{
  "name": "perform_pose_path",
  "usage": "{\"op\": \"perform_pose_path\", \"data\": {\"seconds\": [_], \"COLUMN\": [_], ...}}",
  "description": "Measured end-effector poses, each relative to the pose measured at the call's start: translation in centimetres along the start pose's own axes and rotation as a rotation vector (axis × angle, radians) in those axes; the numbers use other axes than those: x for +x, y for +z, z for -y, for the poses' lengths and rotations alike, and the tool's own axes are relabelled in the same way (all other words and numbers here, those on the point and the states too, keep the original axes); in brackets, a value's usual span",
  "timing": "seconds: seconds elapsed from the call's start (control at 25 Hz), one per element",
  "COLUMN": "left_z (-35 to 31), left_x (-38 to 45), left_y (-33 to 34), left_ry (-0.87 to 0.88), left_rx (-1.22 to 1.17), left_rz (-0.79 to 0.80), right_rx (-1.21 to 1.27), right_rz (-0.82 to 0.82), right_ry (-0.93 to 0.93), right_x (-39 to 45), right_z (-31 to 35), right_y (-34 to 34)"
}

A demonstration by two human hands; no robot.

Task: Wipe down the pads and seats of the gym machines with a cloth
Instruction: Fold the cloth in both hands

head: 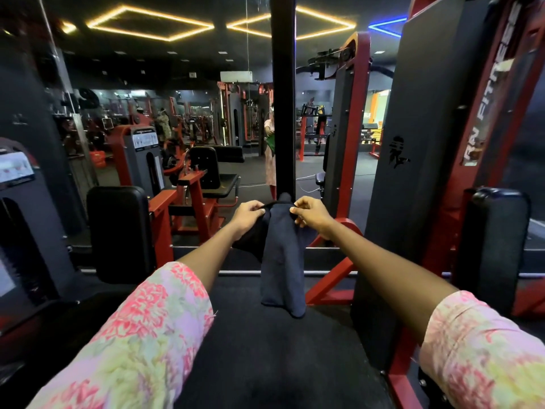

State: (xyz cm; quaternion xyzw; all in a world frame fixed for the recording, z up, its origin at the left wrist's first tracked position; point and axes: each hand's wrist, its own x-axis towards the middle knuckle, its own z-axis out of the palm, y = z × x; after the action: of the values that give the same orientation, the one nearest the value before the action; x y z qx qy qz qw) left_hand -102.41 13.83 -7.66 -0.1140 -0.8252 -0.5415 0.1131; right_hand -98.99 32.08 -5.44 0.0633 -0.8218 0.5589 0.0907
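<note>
Dark cloth (281, 261), pinched by left hand (246, 215), right hand (312, 215)

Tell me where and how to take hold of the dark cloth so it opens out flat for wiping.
Hold the dark cloth by its top edge, pinching from each side as the left hand and right hand do now. It hangs bunched in a long narrow fold below them, so drawing the hands apart would likely spread it.

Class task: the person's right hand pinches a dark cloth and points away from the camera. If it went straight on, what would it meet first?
Probably the black upright post just beyond the cloth, which the right hand holds at its top edge. Depth is unclear, so the hand might instead pass to the post's right.
</note>
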Motion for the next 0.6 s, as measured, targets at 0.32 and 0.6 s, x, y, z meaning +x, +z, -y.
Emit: {"op": "perform_pose_path", "data": {"seconds": [0.32, 0.6], "left_z": [-3.9, -6.7], "left_x": [-13.3, -23.7], "left_y": [1.0, 1.1], "left_ry": [0.029, 0.180], "left_rx": [0.095, 0.471], "left_rz": [0.043, 0.351], "right_rx": [-0.149, -0.262], "right_rz": [0.045, 0.146], "right_ry": [-0.020, 0.029], "right_x": [-12.4, -22.4], "right_z": [0.9, 1.3], "right_y": [-0.4, 0.1]}}
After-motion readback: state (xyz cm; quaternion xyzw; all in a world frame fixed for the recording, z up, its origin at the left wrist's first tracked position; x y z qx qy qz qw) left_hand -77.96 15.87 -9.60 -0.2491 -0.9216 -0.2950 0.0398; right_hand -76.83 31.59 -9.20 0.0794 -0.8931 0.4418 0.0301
